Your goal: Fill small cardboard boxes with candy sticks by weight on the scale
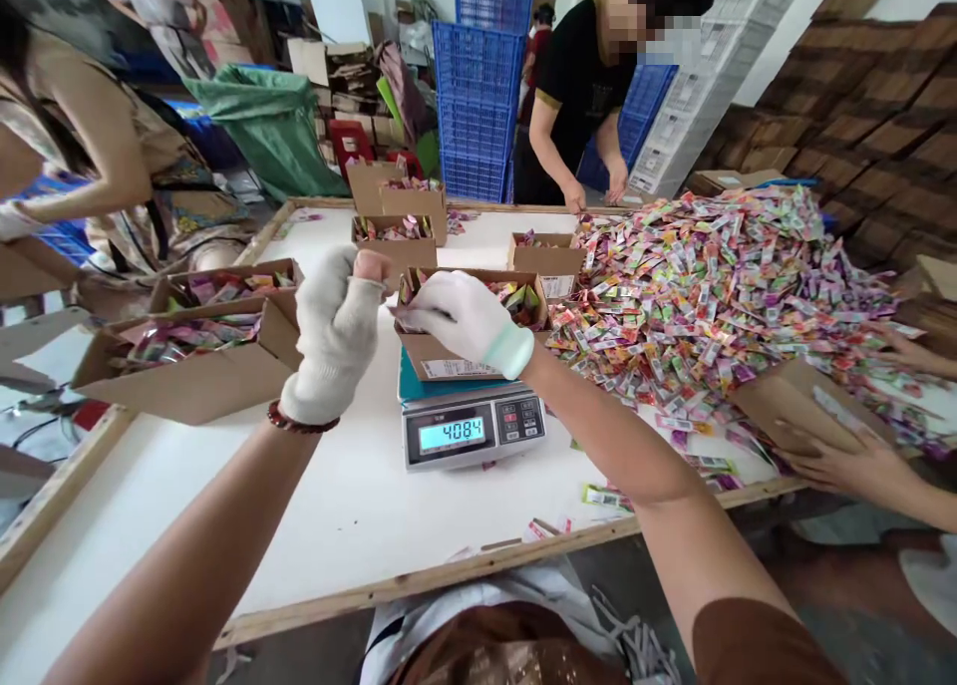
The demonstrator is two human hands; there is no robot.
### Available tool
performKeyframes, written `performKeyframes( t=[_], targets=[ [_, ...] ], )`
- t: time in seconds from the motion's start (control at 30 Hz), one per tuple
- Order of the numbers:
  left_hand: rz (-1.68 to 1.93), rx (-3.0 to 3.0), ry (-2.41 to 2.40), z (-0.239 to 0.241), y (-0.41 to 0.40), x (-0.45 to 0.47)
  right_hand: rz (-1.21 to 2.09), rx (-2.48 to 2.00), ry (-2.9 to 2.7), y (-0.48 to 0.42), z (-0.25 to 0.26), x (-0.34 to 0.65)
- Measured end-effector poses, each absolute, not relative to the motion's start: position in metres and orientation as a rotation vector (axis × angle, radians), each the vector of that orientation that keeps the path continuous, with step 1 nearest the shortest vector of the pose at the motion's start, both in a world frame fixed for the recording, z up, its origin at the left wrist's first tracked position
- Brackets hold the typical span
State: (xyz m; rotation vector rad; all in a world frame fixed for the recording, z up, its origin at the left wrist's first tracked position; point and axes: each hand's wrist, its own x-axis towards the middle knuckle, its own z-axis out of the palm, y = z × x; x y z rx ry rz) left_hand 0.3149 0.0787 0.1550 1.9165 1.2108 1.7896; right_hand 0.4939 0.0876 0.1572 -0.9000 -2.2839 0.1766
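My left hand, in a white glove, is curled into a fist raised above the table, left of the scale; I cannot see anything in it. My right hand, also gloved, rests on the near left flap of an open cardboard box with fingers closed around its edge. The box holds colourful sachets and sits on a digital scale whose display reads 4084.
A big heap of colourful sachets covers the table's right side. Several filled cardboard boxes stand left and behind. Another person's hands hold a box at the right; a person in black works at the far edge. Blue crates stack behind.
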Motion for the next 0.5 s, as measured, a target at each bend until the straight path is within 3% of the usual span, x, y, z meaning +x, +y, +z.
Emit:
performKeyframes(
  t=[0.13, 0.33, 0.4, 0.5],
  targets=[
    [1.739, 2.205, 1.212, 0.149, 0.063, 0.321, 0.019, -0.986, -1.800, 0.078, 0.178, 0.559],
    [1.017, 3.064, 1.185, 0.128, 0.068, 0.357, -0.659, -1.623, -1.385, 0.107, 0.182, 0.706],
    [0.827, 3.146, 1.284, 0.120, 0.075, 0.358, -0.697, -1.840, -1.386, 0.139, 0.164, 0.722],
    [0.785, 3.086, 1.302, 0.105, 0.079, 0.317, -0.487, -2.100, -1.632, 0.197, 0.127, 0.714]
  ],
)
